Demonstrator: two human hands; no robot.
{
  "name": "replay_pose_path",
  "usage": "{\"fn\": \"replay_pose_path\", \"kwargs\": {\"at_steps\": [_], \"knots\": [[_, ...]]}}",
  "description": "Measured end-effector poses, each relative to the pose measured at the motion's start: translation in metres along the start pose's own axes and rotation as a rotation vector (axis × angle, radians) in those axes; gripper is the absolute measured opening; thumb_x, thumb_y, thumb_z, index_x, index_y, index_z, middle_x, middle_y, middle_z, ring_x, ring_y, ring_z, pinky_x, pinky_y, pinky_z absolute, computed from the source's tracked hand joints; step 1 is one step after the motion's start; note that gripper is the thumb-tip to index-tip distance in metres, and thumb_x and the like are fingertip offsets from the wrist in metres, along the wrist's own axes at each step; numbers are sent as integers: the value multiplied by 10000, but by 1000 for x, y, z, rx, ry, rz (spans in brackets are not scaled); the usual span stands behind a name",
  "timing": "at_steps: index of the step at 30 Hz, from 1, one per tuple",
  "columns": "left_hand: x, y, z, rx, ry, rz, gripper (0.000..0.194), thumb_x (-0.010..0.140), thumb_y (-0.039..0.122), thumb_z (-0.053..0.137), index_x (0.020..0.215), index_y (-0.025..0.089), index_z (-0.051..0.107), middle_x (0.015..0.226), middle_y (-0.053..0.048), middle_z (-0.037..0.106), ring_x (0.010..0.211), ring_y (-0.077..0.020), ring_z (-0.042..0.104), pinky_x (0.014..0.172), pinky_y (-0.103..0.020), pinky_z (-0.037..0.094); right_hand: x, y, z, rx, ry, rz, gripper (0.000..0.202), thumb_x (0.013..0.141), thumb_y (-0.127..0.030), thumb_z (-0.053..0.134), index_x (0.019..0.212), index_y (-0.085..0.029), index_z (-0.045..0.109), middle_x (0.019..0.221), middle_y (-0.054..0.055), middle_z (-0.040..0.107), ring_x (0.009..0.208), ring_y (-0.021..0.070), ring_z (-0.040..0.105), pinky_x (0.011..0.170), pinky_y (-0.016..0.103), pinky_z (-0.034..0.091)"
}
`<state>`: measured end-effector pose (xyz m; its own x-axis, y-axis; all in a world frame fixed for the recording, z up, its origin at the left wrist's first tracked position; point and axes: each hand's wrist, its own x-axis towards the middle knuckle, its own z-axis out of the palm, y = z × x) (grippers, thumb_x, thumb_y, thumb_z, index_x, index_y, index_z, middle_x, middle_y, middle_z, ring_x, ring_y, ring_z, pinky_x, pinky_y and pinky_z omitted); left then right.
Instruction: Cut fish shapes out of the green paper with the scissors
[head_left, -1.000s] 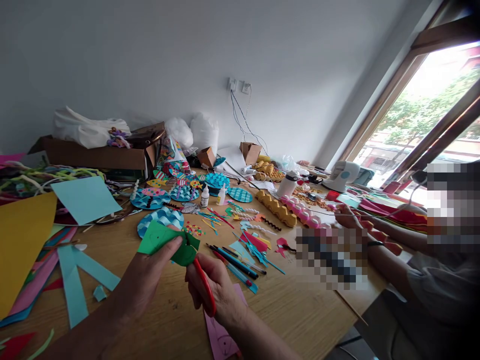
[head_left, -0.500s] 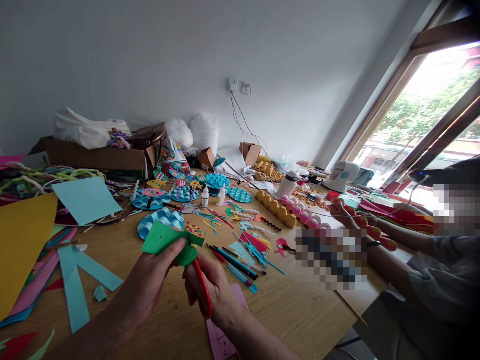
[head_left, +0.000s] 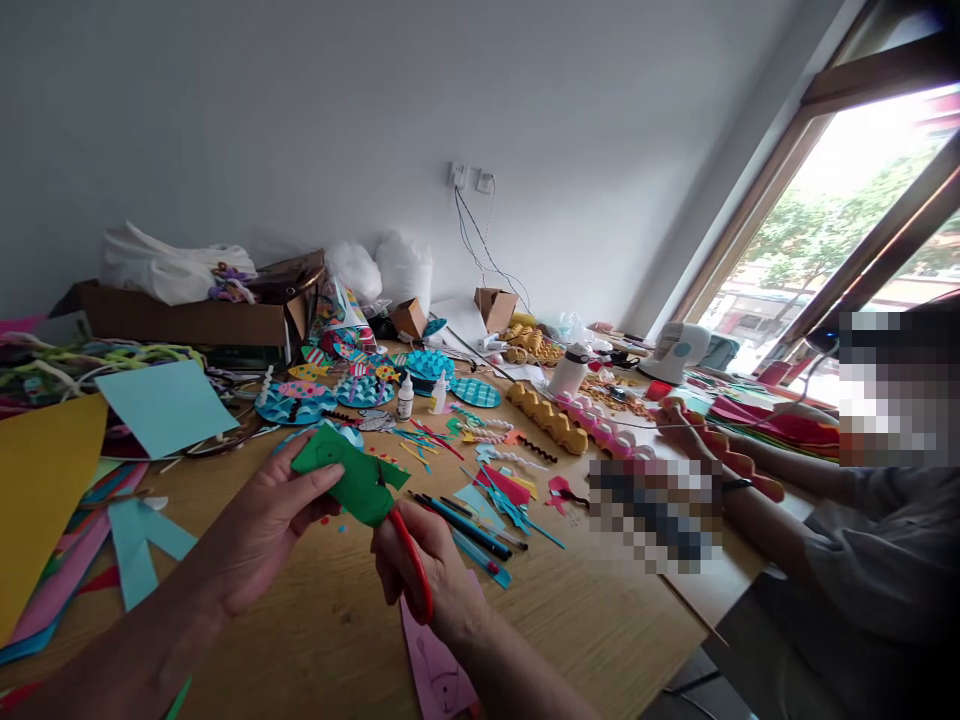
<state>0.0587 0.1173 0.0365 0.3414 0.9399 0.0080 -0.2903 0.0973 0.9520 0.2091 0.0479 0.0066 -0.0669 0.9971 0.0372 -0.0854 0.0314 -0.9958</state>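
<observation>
Between the thumb and fingers of my left hand [head_left: 277, 510] is a piece of green paper [head_left: 352, 482] with drawn lines on it. A cut notch shows at the paper's right side. My right hand [head_left: 431, 565] is closed around the red handles of a pair of scissors [head_left: 414, 560]. The dark blades lie at the green paper, mostly hidden behind it. Under my right forearm a pink paper strip [head_left: 435, 665] with a drawn shape lies on the wooden table [head_left: 315, 640].
Several pens [head_left: 465, 525], paper scraps [head_left: 510, 490] and two glue bottles [head_left: 405, 397] lie or stand ahead. Painted egg-carton strips [head_left: 547, 418] run to the right, near another person's hands [head_left: 686, 430]. Coloured paper sheets [head_left: 52, 500] cover the left side.
My left hand has shifted its grip towards the green paper's left end, and the paper now shows more of its face. My right hand stays on the scissors, slightly lower.
</observation>
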Motion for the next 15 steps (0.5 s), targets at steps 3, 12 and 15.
{"fn": "replay_pose_path", "kwargs": {"at_steps": [3,12,15], "knots": [[2,2,-3,39,-13,32,471,720,305,784,1164,306,628,899,13,741,753,-166,663,641,-236,538,0,-1,-2,13,-5,-26,508,767,-689,569,674,-199,473,431,-75,419,391,68,337,414,202,236],[9,29,-14,340,-46,181,194,605,369,828,719,267,709,713,11,669,683,-185,612,580,-214,498,3,6,-7,3,-90,36,505,754,-672,621,678,-193,481,483,-72,435,402,70,405,392,191,260],[9,35,-17,490,-124,129,160,578,375,808,670,264,740,668,-14,675,621,-201,584,526,-234,466,3,9,-8,-5,-135,36,532,745,-696,630,674,-189,484,497,-73,433,398,61,400,388,185,281]]}}
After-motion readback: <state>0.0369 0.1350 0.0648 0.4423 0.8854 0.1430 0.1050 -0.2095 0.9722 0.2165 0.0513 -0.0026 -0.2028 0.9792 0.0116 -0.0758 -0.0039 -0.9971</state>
